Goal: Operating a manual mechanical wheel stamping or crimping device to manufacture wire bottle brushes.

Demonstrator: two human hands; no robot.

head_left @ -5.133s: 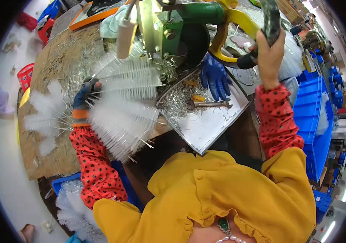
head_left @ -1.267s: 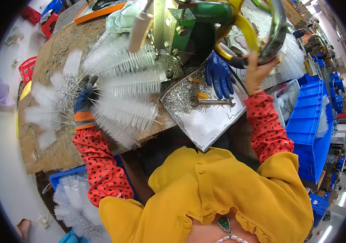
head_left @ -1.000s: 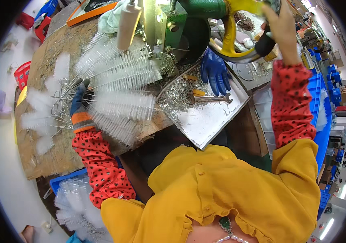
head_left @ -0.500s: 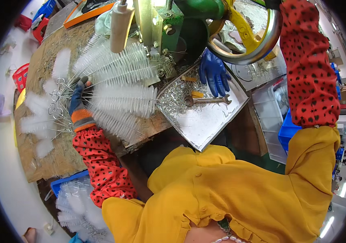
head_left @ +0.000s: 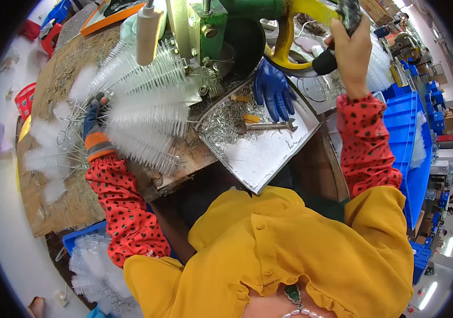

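Note:
My left hand (head_left: 94,123), in a grey and orange work glove, rests on a heap of white bristle brushes (head_left: 141,114) with twisted wire stems, its fingers closed on the stems of a bundle. My right hand (head_left: 351,46), bare, is raised and grips the black handle (head_left: 326,62) on a yellow hand wheel (head_left: 301,32) of a green machine (head_left: 221,24). The brush tips point toward the machine's jaws.
A metal tray (head_left: 269,153) holds wire scraps, a spanner (head_left: 266,126) and a blue glove (head_left: 272,91). Blue crates (head_left: 412,138) stand at right. A blue bin of brushes (head_left: 91,259) sits below the worn wooden bench (head_left: 72,201). A wooden handle (head_left: 148,29) hangs above the brushes.
My right hand has swung around with the wheel handle, up and over and back down to the wheel's right side. The left hand shifted slightly on the brush bundle.

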